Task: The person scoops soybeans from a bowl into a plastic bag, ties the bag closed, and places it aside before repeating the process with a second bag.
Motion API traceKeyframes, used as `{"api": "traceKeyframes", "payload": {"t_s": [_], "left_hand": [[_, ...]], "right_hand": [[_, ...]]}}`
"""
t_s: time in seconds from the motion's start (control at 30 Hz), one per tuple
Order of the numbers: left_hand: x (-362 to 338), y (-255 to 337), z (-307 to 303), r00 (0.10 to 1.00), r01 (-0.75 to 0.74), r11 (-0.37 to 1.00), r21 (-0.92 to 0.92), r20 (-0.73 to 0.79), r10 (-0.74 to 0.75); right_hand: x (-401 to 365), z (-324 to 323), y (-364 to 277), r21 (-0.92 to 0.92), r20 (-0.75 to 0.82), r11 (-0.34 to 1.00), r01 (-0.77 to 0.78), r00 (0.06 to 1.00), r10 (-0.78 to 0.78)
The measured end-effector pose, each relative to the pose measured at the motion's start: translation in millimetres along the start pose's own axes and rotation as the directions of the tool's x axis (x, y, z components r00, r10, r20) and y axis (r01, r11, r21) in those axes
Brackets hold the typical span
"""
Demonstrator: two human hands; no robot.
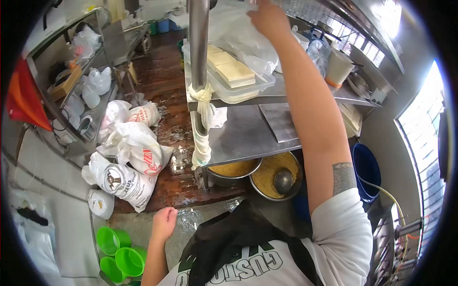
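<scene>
My right hand [270, 21] is raised at the top of the view, its fingers closed on a clear plastic sheet [231, 26]. The fingertips are partly cut off by the frame edge. Below the sheet, pale flat rectangular slabs [234, 72] lie stacked in a clear plastic tray [255, 89] on the metal shelf unit. The sheet's lower folds hang against the tray's far right side. My left hand [164, 222] is low, over the floor, with its fingers curled and nothing visible in them.
A steel post [198, 43] wrapped with cloth rises beside the tray. Under the lower shelf [238, 143] stand metal bowls of yellow crumbly material, one with a ladle [283, 180]. White sacks [126, 181] and green buckets [131, 261] occupy the left floor; a blue bin [366, 167] stands right.
</scene>
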State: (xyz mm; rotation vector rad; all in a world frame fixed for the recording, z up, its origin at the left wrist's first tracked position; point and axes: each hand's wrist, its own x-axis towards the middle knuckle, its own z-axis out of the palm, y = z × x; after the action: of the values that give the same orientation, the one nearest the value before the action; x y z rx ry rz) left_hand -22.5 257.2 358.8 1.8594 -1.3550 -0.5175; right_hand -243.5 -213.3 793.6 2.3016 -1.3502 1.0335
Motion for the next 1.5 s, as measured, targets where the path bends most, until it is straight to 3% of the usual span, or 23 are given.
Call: {"api": "traceKeyframes", "payload": {"t_s": [0.07,0.13,0.2,0.27,0.3,0.33,0.47,0.53,0.6,0.67,0.7,0.73,0.77,0.8,0.83,0.93,1.0,1.07,1.13,1.2,1.27,1.37,1.5], "left_hand": [[6,-11,0,0.984,0.150,0.988,-0.049,0.100,-0.144],[22,-20,6,0.984,0.074,0.997,-0.021,0.162,-0.070],[36,-23,15,0.976,-0.004,1.000,0.007,0.220,0.003],[53,-15,21,0.963,-0.131,0.991,-0.012,0.238,0.130],[59,-9,23,0.957,-0.146,0.989,-0.011,0.252,0.144],[65,-1,25,0.957,-0.168,0.986,-0.019,0.236,0.168],[71,19,29,0.960,-0.171,0.983,-0.062,0.215,0.180],[66,19,37,0.961,-0.163,0.983,-0.080,0.215,0.177],[56,21,48,0.963,-0.151,0.984,-0.095,0.211,0.168],[48,25,59,0.953,-0.133,0.987,-0.091,0.261,0.152],[47,28,66,0.951,-0.135,0.987,-0.086,0.269,0.153],[44,31,72,0.932,-0.185,0.982,-0.047,0.309,0.191],[38,36,77,0.907,-0.235,0.972,-0.009,0.356,0.222],[33,48,83,0.901,-0.233,0.973,-0.003,0.377,0.217],[29,66,88,0.897,-0.212,0.977,-0.027,0.391,0.205],[35,93,114,0.850,-0.256,0.967,0.009,0.479,0.221],[37,117,139,0.747,-0.516,0.855,-0.049,0.463,0.477],[36,106,190,0.773,-0.255,0.921,-0.293,0.510,0.376],[44,131,195,0.490,0.421,0.805,-0.418,0.852,0.186],[40,152,194,0.418,0.414,0.857,-0.306,0.901,0.120],[33,158,194,0.492,0.352,0.883,-0.310,0.864,0.107],[26,169,184,0.451,-0.192,0.981,-0.032,0.885,0.117],[11,184,186,0.487,-0.175,0.948,-0.266,0.813,0.318]], "right_hand": [[-8,-13,5,0.043,-0.015,0.986,-0.164,0.986,0.165],[-1,-8,30,-0.136,0.260,0.984,0.114,0.963,-0.076],[-8,0,54,-0.139,0.189,0.958,0.250,0.956,-0.223],[-32,-31,44,0.198,-0.084,0.974,-0.110,0.988,0.128],[-50,-68,21,0.354,-0.025,0.917,-0.182,0.979,0.203],[-56,-75,29,0.345,-0.033,0.918,-0.195,0.975,0.219],[-103,-118,70,0.281,-0.676,0.958,-0.047,0.699,0.233],[-157,-146,92,-0.017,-0.798,0.976,-0.216,0.591,0.117],[-233,-146,87,0.120,-0.830,0.989,0.085,0.555,0.053],[-316,-132,93,-0.233,-0.696,0.969,0.079,0.682,-0.223],[-359,-118,89,0.067,-0.518,0.998,0.003,0.855,0.032],[-412,-80,121,0.038,-0.322,0.995,-0.097,0.941,0.104],[-467,-65,118,0.099,0.263,0.784,-0.613,0.776,0.573],[-493,-64,115,-0.233,0.667,0.879,-0.417,0.589,0.456],[-537,-55,111,0.116,0.731,0.835,-0.537,0.615,0.294],[-601,-57,84,0.208,0.742,0.623,-0.754,0.537,0.401],[-625,-52,70,0.466,0.642,0.519,-0.716,0.678,0.358],[-613,-72,63,0.588,0.644,0.482,-0.650,0.736,0.208],[-608,-86,69,0.632,0.686,0.395,-0.667,0.719,0.115],[-616,-92,77,0.695,0.608,0.467,-0.547,0.794,0.026],[-625,-106,85,0.668,0.612,0.496,-0.554,0.789,0.058],[-636,-121,88,0.652,0.710,0.193,-0.733,0.680,0.183],[-645,-120,93,0.666,0.674,0.338,-0.665,0.730,0.111]]}}
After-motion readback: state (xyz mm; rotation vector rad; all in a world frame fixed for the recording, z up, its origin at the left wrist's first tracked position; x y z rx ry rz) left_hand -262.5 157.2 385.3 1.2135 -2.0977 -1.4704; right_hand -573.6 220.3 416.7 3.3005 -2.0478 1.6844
